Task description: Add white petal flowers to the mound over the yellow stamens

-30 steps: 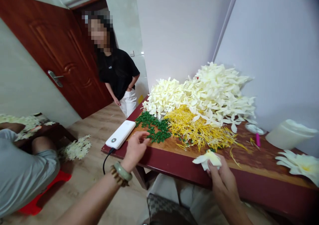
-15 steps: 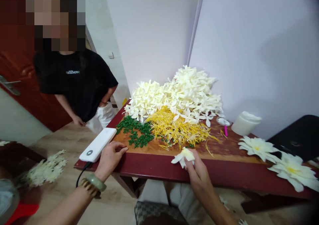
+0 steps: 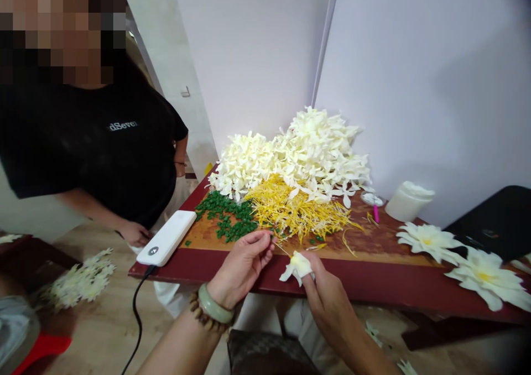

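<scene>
Between the thumb and fingers of my left hand [image 3: 246, 259] is one end of a thin yellow stamen strand [image 3: 284, 249]. Its other end meets the yellow centre of a white artificial flower [image 3: 297, 267]; whether it has gone in, I cannot tell. My right hand [image 3: 327, 289] pinches that flower from the right, over the table's front edge. Just beyond both hands lies a heap of yellow stamens [image 3: 296, 212], with small green pieces [image 3: 232, 214] to its left. Loose white flowers [image 3: 290, 154] are piled behind.
A white power bank [image 3: 168, 238] with a black cable sits on the table's left corner. At right are a white jar [image 3: 410, 201], a pink tool [image 3: 375, 213] and finished-looking large flowers [image 3: 483, 278]. A person in a black T-shirt [image 3: 95, 142] stands at left.
My left hand has moved right from beside the power bank, now pinching a stamen strand at the flower. The right hand keeps its flower. The other person has come closer.
</scene>
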The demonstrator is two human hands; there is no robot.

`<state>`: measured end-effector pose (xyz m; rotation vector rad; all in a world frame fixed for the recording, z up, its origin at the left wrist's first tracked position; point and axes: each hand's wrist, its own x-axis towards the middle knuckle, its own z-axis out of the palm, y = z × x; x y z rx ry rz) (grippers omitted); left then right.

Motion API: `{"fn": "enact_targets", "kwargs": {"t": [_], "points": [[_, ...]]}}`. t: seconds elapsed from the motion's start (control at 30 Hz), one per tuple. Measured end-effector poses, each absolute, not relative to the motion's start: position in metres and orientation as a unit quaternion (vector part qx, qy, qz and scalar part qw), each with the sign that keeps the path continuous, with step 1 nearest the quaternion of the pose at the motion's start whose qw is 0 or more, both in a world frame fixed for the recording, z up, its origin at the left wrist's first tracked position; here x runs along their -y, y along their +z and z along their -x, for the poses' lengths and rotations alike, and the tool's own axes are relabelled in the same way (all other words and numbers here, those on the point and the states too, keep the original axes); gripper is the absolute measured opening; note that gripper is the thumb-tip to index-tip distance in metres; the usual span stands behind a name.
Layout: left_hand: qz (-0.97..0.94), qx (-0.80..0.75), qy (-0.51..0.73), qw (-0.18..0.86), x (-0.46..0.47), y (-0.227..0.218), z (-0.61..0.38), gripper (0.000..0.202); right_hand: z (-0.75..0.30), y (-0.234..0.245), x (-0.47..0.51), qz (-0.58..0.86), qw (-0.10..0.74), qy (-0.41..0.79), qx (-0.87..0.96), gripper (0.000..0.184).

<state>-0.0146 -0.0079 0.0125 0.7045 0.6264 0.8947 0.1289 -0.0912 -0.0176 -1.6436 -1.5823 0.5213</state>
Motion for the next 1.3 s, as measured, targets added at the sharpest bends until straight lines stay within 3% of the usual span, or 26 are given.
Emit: {"fn": "enact_targets", "kwargs": {"t": [1.3], "points": [[-0.328,-0.269,0.409,0.808,0.008,0.003,0.005,0.011,-0.125,-0.004,0.096,0.73,0.248,0.111,0.627,0.03]]}}
